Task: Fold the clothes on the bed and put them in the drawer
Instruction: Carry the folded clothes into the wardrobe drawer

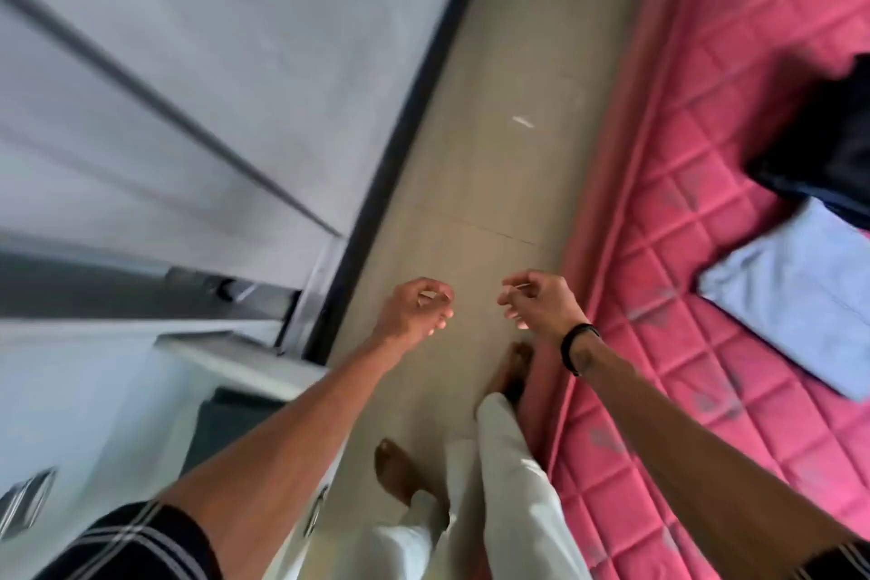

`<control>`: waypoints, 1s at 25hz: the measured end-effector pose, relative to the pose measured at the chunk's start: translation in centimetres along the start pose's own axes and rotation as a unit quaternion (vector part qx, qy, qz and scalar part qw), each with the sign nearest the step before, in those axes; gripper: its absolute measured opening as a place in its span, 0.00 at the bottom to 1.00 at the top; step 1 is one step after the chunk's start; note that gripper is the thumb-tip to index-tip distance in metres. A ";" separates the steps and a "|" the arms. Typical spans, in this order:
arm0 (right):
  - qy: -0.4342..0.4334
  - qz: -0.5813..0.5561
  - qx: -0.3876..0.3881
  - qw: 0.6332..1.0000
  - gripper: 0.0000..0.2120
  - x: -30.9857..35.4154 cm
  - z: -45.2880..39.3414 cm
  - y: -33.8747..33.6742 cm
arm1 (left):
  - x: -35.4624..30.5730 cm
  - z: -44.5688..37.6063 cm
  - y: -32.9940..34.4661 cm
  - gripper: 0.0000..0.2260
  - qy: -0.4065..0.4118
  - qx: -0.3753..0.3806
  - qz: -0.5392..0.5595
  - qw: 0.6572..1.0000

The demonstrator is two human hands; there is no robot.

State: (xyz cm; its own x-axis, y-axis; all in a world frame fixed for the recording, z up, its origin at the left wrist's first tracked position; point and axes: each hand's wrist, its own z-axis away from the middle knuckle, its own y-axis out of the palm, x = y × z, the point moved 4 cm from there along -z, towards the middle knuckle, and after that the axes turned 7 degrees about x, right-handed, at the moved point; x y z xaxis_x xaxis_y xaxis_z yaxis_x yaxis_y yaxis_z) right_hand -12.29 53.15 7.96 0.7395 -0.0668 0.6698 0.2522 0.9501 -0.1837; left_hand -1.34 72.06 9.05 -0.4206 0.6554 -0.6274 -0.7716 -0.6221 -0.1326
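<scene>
Hands: left hand (419,308) and right hand (532,301) hang over the floor (475,165), fingers loosely curled, holding nothing — a little apart from each other.
Clothes: a folded pale-blue garment (800,297) and a dark, unfolded garment (828,141) lie on the pink quilted bed (659,226), to the person's right.
Drawer: the white drawer (202,396) stands open at the left, something dark inside.
Step in hand: likely turning to the bed for the next piece.
Doing it well: lift the folded garment from beneath with both palms — so the folds hold.
</scene>
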 end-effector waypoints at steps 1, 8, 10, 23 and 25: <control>0.009 -0.024 -0.023 0.999 0.07 -1.5 -0.1 -3.2 | -2.1 -1.6 3.0 0.04 -0.006 0.018 -0.023 1.000; 0.104 -0.131 -0.182 0.969 0.07 -16.3 1.8 -26.0 | -12.7 -11.2 29.5 0.10 0.010 0.138 -0.187 0.973; 0.152 -0.132 -0.244 0.949 0.04 -21.2 2.7 -30.8 | -14.1 -12.8 35.8 0.19 0.030 0.145 -0.275 0.950; 0.280 -0.172 -0.383 0.863 0.51 -34.5 3.0 -45.3 | -15.3 -21.5 51.0 0.38 -0.027 0.166 -0.375 0.912; 0.262 -0.241 -0.326 0.876 0.53 -35.7 2.5 -45.7 | -16.0 -21.6 51.0 0.32 -0.045 0.186 -0.347 0.918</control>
State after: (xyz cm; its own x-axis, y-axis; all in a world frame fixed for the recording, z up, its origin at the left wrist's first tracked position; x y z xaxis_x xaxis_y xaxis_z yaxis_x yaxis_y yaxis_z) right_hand -51.77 12.85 -5.77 0.5903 -0.7053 0.3926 0.7909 0.4084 -0.4556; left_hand -23.64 20.61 -4.31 0.2095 0.8822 -0.4217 -0.9711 0.1375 -0.1948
